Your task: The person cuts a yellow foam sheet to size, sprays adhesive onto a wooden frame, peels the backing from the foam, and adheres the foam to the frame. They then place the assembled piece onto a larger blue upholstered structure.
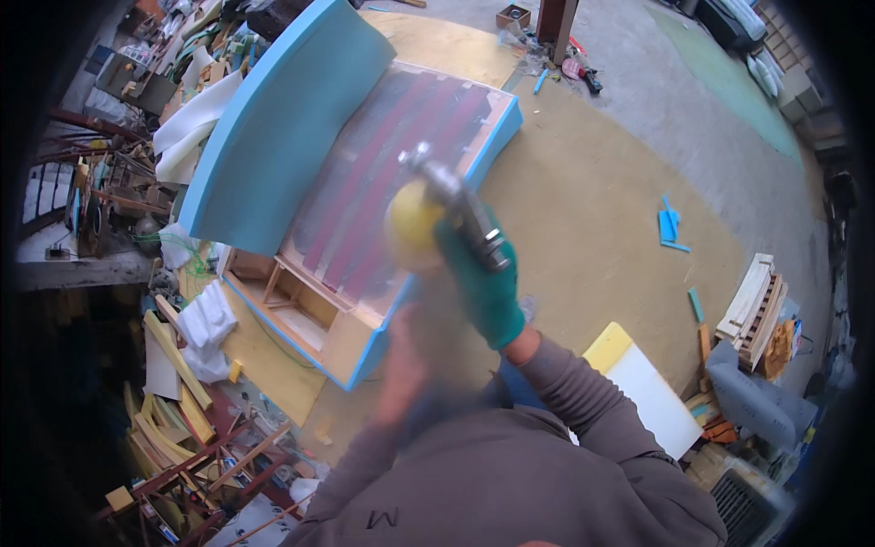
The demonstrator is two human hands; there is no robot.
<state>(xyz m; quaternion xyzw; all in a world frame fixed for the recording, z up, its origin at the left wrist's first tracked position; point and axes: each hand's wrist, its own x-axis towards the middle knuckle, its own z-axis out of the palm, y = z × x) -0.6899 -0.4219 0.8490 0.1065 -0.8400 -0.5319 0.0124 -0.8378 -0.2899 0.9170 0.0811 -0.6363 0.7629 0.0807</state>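
Observation:
My right hand (481, 278), in a green glove, is closed around a metal spray gun (460, 202) with a blurred, yellowish round cup (413, 226) at its side. It is held up in front of a sofa frame (342, 330) of wood edged with light blue foam. On top of that frame lies a panel with dark red straps (383, 178) under a thin, see-through layer. A curved light blue foam backrest (292, 118) rises along its left side. My left hand (401, 360) is low, beside the frame's near corner, and smeared by motion; its fingers do not show clearly.
Heaped foam and wood scraps (173, 401) crowd the left. Blue offcuts (671, 223) lie on the brown floor covering at the right. A white and yellow foam slab (647, 392) is close by my right arm, near stacked wooden slats (752, 310). A post (554, 32) stands at the back.

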